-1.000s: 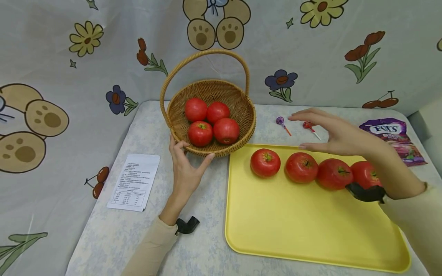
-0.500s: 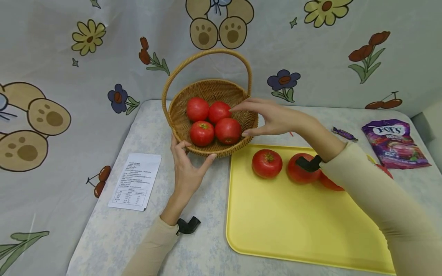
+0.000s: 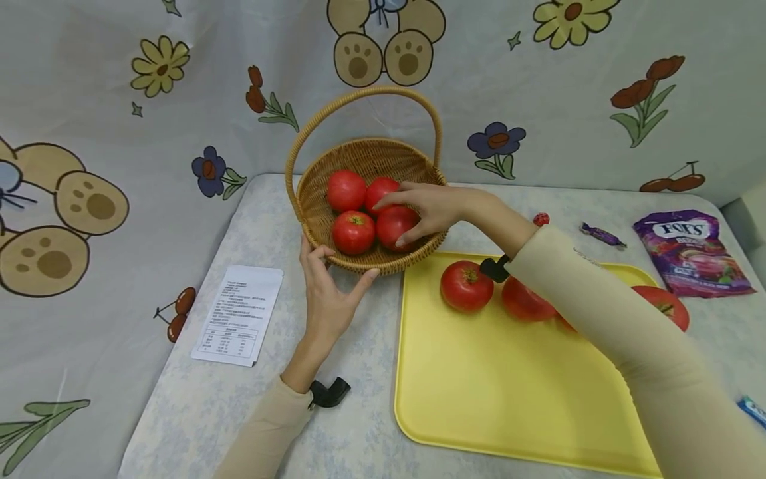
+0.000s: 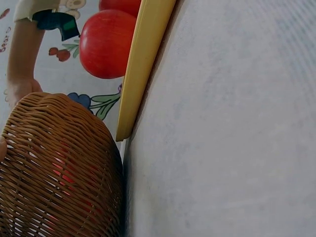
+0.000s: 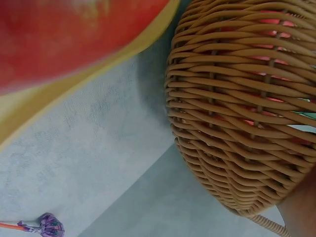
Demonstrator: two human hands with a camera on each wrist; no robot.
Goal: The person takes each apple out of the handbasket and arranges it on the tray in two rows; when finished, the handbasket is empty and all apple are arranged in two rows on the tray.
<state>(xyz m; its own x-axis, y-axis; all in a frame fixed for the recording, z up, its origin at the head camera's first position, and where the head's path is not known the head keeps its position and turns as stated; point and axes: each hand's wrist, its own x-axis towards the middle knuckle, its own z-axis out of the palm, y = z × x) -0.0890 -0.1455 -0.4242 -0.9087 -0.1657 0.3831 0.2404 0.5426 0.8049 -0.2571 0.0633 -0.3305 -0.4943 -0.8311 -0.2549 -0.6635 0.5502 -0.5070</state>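
Note:
A wicker basket (image 3: 383,154) with an arched handle leans toward me at the back of the table, several red apples (image 3: 353,233) inside. My left hand (image 3: 328,311) grips its near left side, thumb under the front rim. My right hand (image 3: 441,205) reaches in over the right rim. Its fingers and thumb curl round the front right apple (image 3: 390,225), partly covering it and the one behind. In both wrist views the basket's woven side (image 4: 59,158) hides most of the fruit. More apples (image 3: 467,286) lie along the far side of a yellow tray (image 3: 509,399).
A purple candy bag (image 3: 694,256), a wrapped candy (image 3: 601,235) and a red lollipop (image 3: 541,219) lie at the back right. A purple lollipop (image 5: 50,225) shows in the right wrist view. On the left lies a white printed packet (image 3: 238,316). A patterned cloth hangs behind.
My right hand has moved left from above the tray into the basket and closed round an apple there. The left hand stays at the basket, which keeps its tilt.

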